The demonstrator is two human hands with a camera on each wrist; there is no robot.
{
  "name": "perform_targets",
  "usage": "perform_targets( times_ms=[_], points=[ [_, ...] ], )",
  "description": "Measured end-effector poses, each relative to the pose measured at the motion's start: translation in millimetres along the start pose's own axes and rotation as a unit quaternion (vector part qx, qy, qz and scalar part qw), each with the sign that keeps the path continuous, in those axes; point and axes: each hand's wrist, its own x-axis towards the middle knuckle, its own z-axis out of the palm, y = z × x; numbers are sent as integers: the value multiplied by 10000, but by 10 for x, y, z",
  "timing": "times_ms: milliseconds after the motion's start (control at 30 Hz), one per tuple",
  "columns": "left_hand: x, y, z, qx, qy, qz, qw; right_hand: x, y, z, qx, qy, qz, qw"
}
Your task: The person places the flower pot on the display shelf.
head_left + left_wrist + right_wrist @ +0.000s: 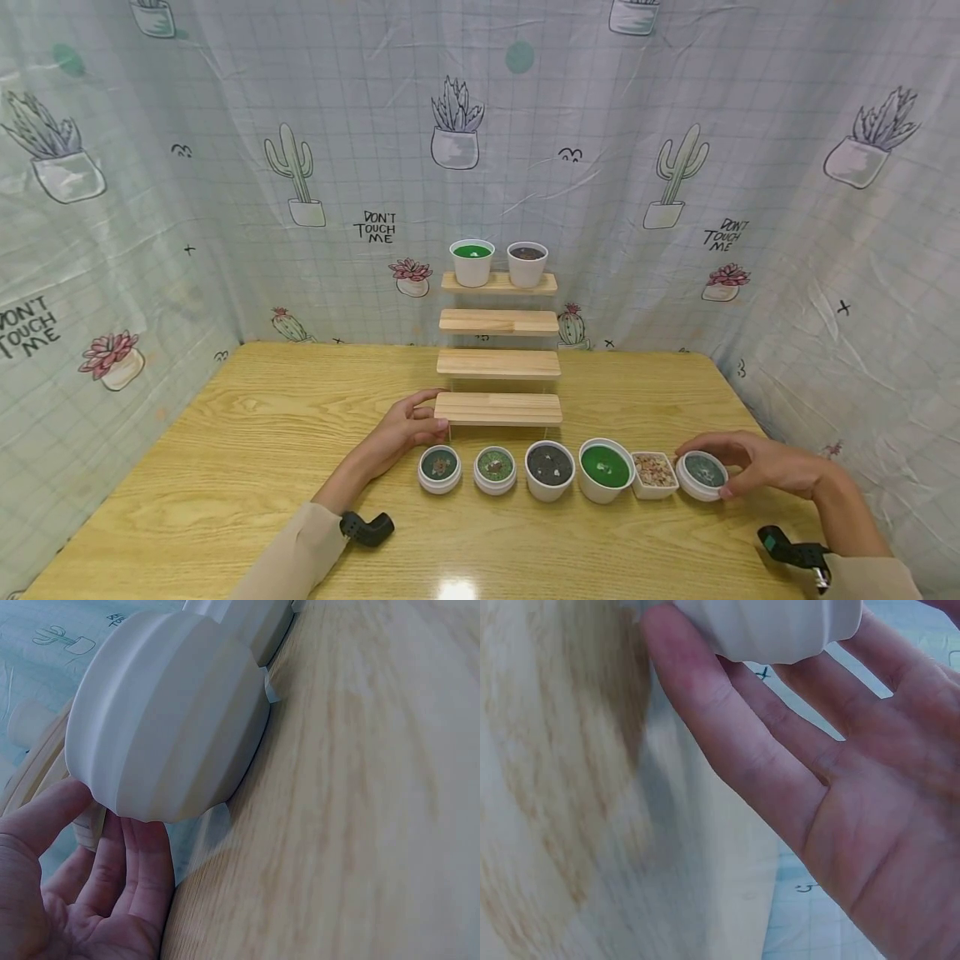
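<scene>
My left hand (405,427) holds the left end of the lowest step of a wooden tiered stand (498,408), thumb at the front and fingers behind. Just in front of that hand sits a low white pot with a dark green top (439,468); its ribbed white side (165,720) fills much of the left wrist view. At the right end of the row, my right hand (765,463) grips another small white pot with a grey-green top (703,475), which leans slightly. In the right wrist view only the underside of this pot (780,626) shows between the fingers.
Along the row stand a speckled green pot (495,468), a dark-filled pot (550,467), a green-filled pot (606,468) and a square dish of pebbles (654,473). The top step carries a green-filled pot (472,265) and a dark-filled pot (527,265). A printed curtain (360,167) surrounds the table.
</scene>
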Motion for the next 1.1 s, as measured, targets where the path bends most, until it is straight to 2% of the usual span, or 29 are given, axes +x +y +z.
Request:
perform_targets(
  times_ms=[267,600,833,1100],
  points=[
    [3,1,6,3,57,-40,10000,-18,-113,22,-166,263,144,9994],
    [-5,-19,-20,31,132,-67,9999,-10,-251,76,-298,301,-224,9989],
    [-7,-19,-14,5,87,-31,10000,-6,-300,98,-227,290,-196,9991],
    [-4,4,-2,68,43,-22,10000,18,-353,142,-448,369,-321,9978]
  ],
)
